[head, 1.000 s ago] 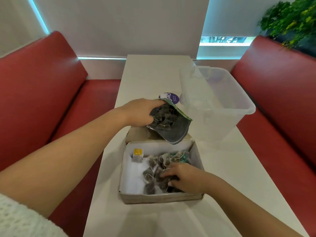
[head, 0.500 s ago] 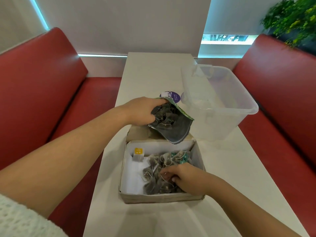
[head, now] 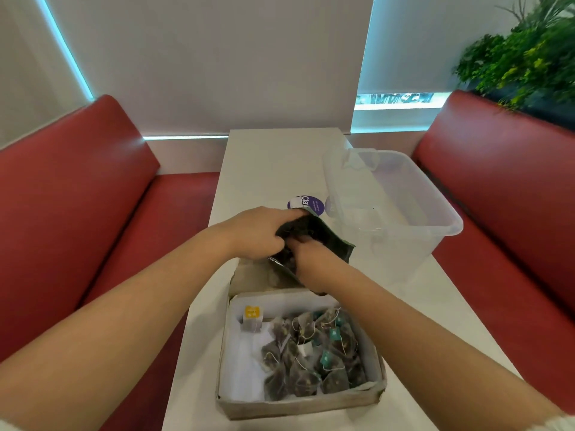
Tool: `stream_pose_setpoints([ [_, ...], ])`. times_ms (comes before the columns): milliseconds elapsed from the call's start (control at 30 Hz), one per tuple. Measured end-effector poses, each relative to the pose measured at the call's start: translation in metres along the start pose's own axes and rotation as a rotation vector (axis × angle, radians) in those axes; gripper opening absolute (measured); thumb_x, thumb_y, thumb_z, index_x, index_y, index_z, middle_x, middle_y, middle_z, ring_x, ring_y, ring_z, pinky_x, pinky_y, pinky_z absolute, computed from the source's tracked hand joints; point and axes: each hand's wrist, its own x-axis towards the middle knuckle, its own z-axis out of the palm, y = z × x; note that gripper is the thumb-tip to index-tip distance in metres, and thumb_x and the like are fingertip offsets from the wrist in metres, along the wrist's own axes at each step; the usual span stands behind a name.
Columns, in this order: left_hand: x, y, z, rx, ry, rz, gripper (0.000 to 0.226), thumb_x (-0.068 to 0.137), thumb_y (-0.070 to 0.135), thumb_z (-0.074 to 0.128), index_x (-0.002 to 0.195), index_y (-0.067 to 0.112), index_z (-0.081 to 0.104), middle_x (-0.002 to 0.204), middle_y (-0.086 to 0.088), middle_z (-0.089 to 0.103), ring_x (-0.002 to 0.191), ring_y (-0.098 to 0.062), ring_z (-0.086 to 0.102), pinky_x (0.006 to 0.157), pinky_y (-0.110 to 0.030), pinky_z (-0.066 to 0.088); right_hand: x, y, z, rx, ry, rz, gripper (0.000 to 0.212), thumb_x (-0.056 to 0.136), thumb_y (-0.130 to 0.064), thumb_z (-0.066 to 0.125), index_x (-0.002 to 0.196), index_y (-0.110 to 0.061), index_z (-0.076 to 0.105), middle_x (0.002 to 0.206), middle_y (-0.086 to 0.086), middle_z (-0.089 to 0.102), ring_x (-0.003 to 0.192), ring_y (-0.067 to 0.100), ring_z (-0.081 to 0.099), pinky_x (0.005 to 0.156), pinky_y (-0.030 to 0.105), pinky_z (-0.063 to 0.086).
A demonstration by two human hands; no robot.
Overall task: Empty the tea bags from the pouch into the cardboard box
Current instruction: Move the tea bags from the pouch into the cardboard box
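Pouch: the dark pouch [head: 325, 236] is held up at the centre of the frame, just above the box's folded-back flap [head: 253, 275]. It is tilted, with its mouth turned down toward the lower edge of the picture.
Left hand: the left hand [head: 258, 233] is curled round the pouch's upper left edge, and the foil is gripped firmly between thumb and fingers.
Right hand: the right hand [head: 311, 264] is pushed into the pouch's mouth from below. Its fingers are buried inside and hidden, so whether anything is pinched cannot be told.
Cardboard box: the cardboard box [head: 298, 407] is set at the lower centre of the frame on the white table [head: 280, 163], and a white lining is seen inside it.
Tea bags: a heap of dark tea bags [head: 311, 360] with strings and teal tags is piled in the right half of the box.
Yellow-tagged bag: one paper bag with a yellow tag [head: 252, 318] is stood in the box's upper left corner, apart from the heap.
Plastic tub: a clear plastic tub [head: 435, 219] is seen right of centre on the table, just beside the pouch.
Purple sticker: a round purple sticker [head: 306, 203] is seen on the table just above the pouch, its lower edge covered.
Benches: red padded benches [head: 77, 197] are seen along both sides of the frame.
Plant: green foliage [head: 522, 60] is caught in the upper right corner.
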Motion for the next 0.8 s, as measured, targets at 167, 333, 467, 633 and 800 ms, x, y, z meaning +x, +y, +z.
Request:
stream_pose_setpoints([
  [167,-0.002,0.004,-0.007,-0.03,-0.014,0.025,0.072,0.083,0.006,0.05,0.144,0.038,0.029,0.129,-0.005,0.059,0.087,-0.016,0.053,0.085,-0.033,0.048,0.042,0.005,0.02,0.274,-0.182,0.364,0.065,0.091,-0.048,0.044,0.148,-0.025,0.023,0.152,0.009,0.03,0.133,0.033,0.032,0.113,0.045,0.026],
  [333,-0.003,0.002,-0.008,-0.038,-0.003,0.031,0.071,0.084,0.005,0.049,0.144,0.038,0.03,0.12,-0.003,0.062,0.066,-0.001,0.047,0.064,-0.017,0.039,0.041,0.008,0.034,0.419,-0.045,0.305,0.057,0.093,-0.044,0.045,0.145,-0.026,0.032,0.148,0.005,0.037,0.132,0.028,0.036,0.112,0.041,0.029],
  [467,-0.001,0.002,-0.004,-0.046,0.012,0.033,0.071,0.083,0.005,0.049,0.144,0.038,0.031,0.114,-0.003,0.064,0.067,-0.004,0.047,0.06,-0.016,0.036,0.042,0.002,0.023,0.328,-0.044,0.312,0.048,0.095,-0.035,0.045,0.14,-0.018,0.041,0.142,0.01,0.045,0.128,0.031,0.041,0.11,0.041,0.032],
  [633,0.0,0.0,-0.004,-0.034,0.043,0.029,0.072,0.082,0.004,0.049,0.144,0.036,0.031,0.115,-0.004,0.065,0.078,-0.013,0.047,0.06,-0.012,0.033,0.014,-0.002,0.004,-0.073,0.054,0.041,0.026,0.089,-0.007,0.054,0.115,-0.004,0.061,0.117,0.017,0.062,0.105,0.032,0.059,0.088,0.037,0.048],
  [800,-0.002,-0.004,0.003,-0.042,0.007,-0.013,0.074,0.082,0.003,0.047,0.145,0.037,0.027,0.121,-0.004,0.062,0.083,-0.015,0.051,0.064,-0.02,0.038,-0.029,0.008,0.005,-0.115,0.331,-0.214,0.027,0.069,0.006,0.07,0.092,-0.007,0.07,0.096,0.01,0.061,0.08,0.03,0.06,0.062,0.034,0.05],
])
